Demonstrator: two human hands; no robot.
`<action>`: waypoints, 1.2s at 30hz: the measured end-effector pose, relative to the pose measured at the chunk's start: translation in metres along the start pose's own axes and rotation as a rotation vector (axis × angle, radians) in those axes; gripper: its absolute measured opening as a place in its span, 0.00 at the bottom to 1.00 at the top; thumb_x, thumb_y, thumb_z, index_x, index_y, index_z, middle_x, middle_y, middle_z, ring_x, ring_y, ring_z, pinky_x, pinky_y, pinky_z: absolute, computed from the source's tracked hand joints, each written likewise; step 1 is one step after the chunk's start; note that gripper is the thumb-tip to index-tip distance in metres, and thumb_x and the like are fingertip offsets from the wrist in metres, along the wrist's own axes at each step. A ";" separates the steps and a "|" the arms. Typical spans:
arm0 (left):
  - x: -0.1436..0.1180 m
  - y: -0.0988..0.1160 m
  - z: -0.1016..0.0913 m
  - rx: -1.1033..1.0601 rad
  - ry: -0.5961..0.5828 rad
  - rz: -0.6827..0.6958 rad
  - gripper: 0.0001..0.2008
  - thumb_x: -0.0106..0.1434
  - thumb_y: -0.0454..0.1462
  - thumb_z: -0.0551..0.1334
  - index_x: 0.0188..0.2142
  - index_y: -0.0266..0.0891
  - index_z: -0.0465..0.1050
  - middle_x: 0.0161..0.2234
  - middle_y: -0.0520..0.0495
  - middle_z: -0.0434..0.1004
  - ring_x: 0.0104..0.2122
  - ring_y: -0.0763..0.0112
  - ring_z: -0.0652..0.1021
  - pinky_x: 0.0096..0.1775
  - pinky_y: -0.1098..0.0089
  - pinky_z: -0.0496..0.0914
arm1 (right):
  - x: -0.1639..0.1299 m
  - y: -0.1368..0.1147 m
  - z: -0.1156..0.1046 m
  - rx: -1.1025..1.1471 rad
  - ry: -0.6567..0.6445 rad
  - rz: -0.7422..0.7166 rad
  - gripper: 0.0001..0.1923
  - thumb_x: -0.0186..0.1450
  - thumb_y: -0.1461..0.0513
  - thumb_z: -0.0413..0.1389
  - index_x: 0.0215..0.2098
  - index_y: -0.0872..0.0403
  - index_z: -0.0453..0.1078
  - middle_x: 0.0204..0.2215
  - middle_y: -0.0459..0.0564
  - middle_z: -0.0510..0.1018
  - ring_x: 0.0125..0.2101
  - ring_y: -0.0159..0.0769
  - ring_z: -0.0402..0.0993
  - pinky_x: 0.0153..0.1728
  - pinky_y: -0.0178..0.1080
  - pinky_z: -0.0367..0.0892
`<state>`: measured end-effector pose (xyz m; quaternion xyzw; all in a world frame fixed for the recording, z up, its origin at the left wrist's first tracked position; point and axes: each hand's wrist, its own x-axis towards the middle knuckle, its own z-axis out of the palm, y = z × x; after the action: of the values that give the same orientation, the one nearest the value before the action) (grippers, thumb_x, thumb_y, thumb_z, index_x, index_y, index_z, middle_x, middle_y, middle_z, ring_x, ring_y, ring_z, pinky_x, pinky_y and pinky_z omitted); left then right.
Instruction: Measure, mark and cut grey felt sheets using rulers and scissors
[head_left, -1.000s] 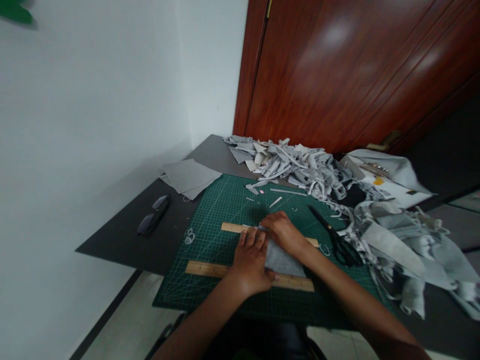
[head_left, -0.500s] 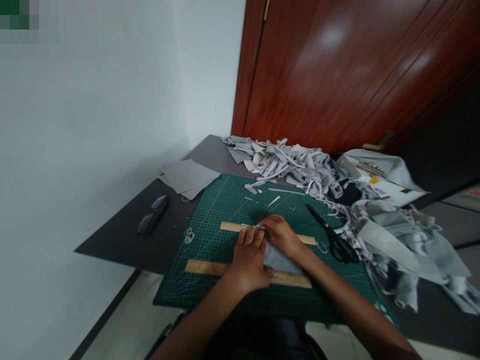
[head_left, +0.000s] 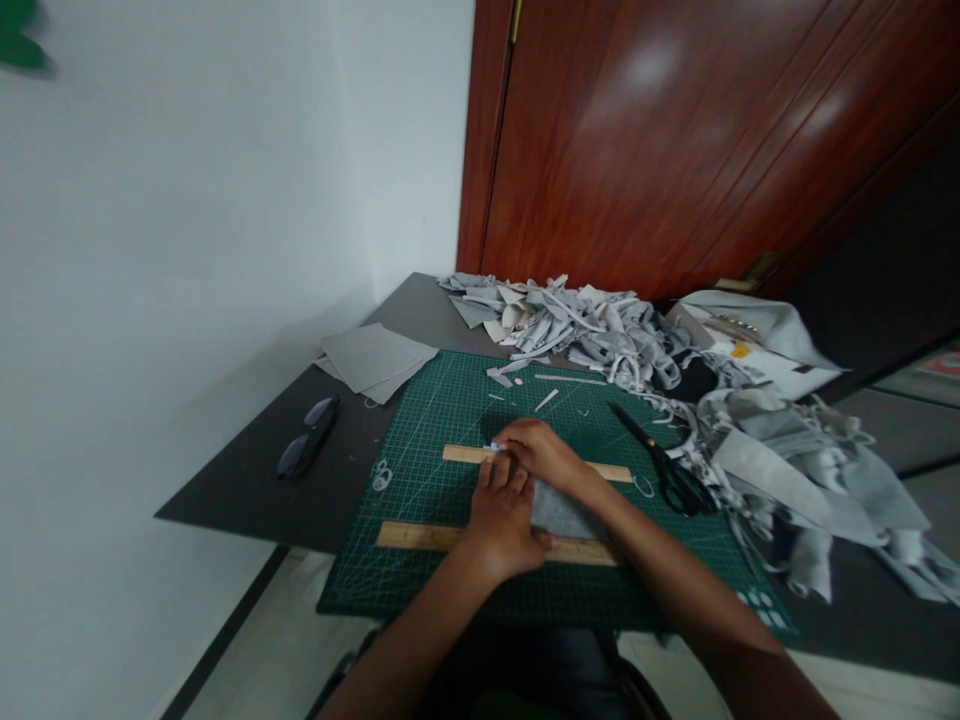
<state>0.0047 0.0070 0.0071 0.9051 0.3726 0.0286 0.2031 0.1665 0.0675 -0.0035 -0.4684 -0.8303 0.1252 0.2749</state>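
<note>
A piece of grey fabric (head_left: 568, 512) lies on the green cutting mat (head_left: 420, 430), partly hidden under my hands and forearm. My left hand (head_left: 502, 520) rests flat with fingers stretched forward, pressing the fabric, its fingertips near the far wooden ruler (head_left: 463, 453). Its thumb reaches onto the near wooden ruler (head_left: 420, 536). Both rulers run roughly side to side across the mat. My right hand (head_left: 541, 450) is closed in a pinch on a small pale blue piece (head_left: 496, 447) at the far ruler, just beyond my left fingertips. The piece is too small to identify.
Black scissors (head_left: 664, 465) lie on the mat's right side. Grey fabric scraps (head_left: 585, 320) are heaped at the back, with more scraps (head_left: 795, 470) on the right beside a white box (head_left: 780, 365). Fabric sheets (head_left: 375, 360) and glasses (head_left: 309, 440) lie at left.
My right hand has slid left along the far ruler with the small pale blue piece. My left hand stays pressed on the fabric. The camera view has shifted slightly.
</note>
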 end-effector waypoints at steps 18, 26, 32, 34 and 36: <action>-0.001 0.000 -0.001 -0.029 -0.007 0.007 0.49 0.60 0.56 0.64 0.72 0.32 0.56 0.74 0.36 0.51 0.75 0.41 0.42 0.73 0.47 0.34 | 0.010 -0.009 0.008 -0.153 -0.053 -0.013 0.12 0.68 0.72 0.55 0.38 0.54 0.80 0.34 0.50 0.85 0.37 0.38 0.80 0.48 0.42 0.65; 0.001 -0.001 0.003 -0.019 0.007 0.007 0.48 0.61 0.57 0.62 0.72 0.30 0.55 0.75 0.35 0.47 0.75 0.44 0.43 0.73 0.47 0.37 | -0.010 -0.008 -0.014 -0.238 -0.096 0.030 0.13 0.67 0.73 0.54 0.37 0.54 0.79 0.34 0.50 0.84 0.36 0.38 0.78 0.49 0.43 0.58; 0.001 -0.002 0.004 -0.010 0.020 0.015 0.48 0.62 0.56 0.61 0.72 0.29 0.55 0.75 0.35 0.47 0.75 0.44 0.45 0.73 0.47 0.38 | -0.028 -0.009 -0.025 -0.286 -0.101 0.071 0.11 0.68 0.72 0.55 0.37 0.55 0.77 0.34 0.51 0.83 0.38 0.40 0.77 0.49 0.44 0.55; 0.001 -0.002 0.004 -0.006 0.033 0.021 0.46 0.62 0.55 0.61 0.72 0.30 0.56 0.75 0.36 0.49 0.75 0.45 0.46 0.73 0.47 0.38 | -0.034 -0.006 -0.028 -0.296 -0.097 0.079 0.10 0.69 0.72 0.55 0.39 0.55 0.78 0.35 0.51 0.84 0.39 0.41 0.78 0.49 0.44 0.55; 0.001 -0.002 0.004 -0.001 0.040 0.025 0.46 0.61 0.55 0.61 0.71 0.32 0.57 0.74 0.36 0.52 0.75 0.46 0.47 0.73 0.48 0.39 | -0.039 -0.003 -0.029 -0.302 -0.092 0.083 0.10 0.69 0.71 0.56 0.41 0.55 0.78 0.37 0.52 0.84 0.40 0.41 0.78 0.50 0.44 0.55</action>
<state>0.0047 0.0072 0.0032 0.9088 0.3652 0.0493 0.1954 0.1974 0.0311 0.0085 -0.5321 -0.8312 0.0314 0.1578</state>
